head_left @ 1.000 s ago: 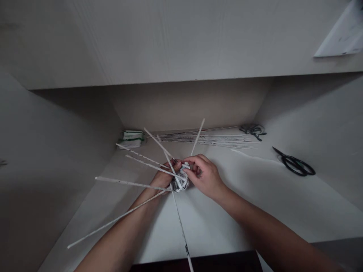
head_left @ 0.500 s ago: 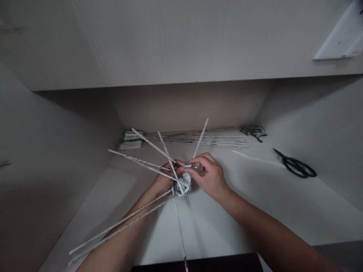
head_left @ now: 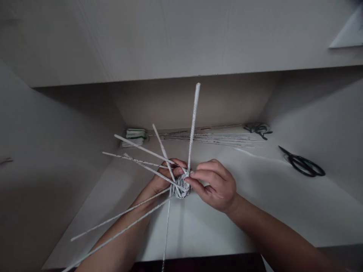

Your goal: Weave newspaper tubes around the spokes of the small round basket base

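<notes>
A small round woven piece (head_left: 181, 190) of rolled paper strips hangs between my hands, above the white surface. Several long paper sticks spread out from it, to the left, upward and down toward me. My left hand (head_left: 167, 173) is closed round its far left side, with part of the fingers behind the sticks. With thumb and forefinger, my right hand (head_left: 217, 185) pinches a short paper strip end at the upper right rim. One paper stick (head_left: 193, 124) rises almost upright just beside those fingertips.
Black-handled scissors (head_left: 304, 165) lie at the right. Along the back wall rests a bundle of thin paper sticks (head_left: 210, 138), with a white-and-green packet (head_left: 135, 136) at its left end and a dark tangled item (head_left: 258, 129) at its right. A shelf board (head_left: 181, 41) overhangs the back.
My right hand has shifted right and slightly down, its fingertips now lower on the rim. The stick near it has swung from a slant to nearly upright. The woven piece has turned a little.
</notes>
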`<state>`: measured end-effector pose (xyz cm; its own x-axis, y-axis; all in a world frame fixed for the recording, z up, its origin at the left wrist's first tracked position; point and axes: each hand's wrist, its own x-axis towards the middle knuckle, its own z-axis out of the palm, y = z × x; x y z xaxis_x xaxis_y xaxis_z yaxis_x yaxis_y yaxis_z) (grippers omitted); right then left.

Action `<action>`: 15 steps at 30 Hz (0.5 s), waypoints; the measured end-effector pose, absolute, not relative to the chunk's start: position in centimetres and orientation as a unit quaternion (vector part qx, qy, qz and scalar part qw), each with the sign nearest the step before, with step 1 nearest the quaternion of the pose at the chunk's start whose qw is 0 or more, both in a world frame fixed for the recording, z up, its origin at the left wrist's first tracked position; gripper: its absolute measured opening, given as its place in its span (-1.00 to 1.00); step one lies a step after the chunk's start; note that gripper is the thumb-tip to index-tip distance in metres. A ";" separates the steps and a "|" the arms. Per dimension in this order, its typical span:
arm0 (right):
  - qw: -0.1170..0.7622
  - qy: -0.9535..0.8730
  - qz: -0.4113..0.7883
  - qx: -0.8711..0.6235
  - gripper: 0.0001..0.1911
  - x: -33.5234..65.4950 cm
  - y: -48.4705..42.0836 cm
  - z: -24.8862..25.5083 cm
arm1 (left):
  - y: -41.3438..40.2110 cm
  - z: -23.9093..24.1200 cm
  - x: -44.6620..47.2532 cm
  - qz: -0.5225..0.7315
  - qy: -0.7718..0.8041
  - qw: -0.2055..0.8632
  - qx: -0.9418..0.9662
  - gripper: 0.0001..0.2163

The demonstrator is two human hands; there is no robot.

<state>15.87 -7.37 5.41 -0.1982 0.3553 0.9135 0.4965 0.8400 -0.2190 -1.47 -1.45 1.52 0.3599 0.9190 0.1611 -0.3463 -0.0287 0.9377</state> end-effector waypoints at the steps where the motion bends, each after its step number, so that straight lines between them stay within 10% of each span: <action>1: 0.563 -0.776 -0.066 -0.277 -0.75 15.8 -7.4 5.4 | -1.5 1.5 -1.5 0.495 0.275 0.637 0.523 -0.76; 15: 0.539 -0.782 -0.083 -0.301 -0.76 15.6 -7.4 5.0 | -1.3 1.5 -1.4 0.502 0.290 0.605 0.546 -0.84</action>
<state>15.57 -7.39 4.98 -0.2378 0.3805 0.8937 0.5600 0.8055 -0.1940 -1.44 -1.30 1.52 0.3271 0.9242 0.1971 -0.2912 -0.0999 0.9514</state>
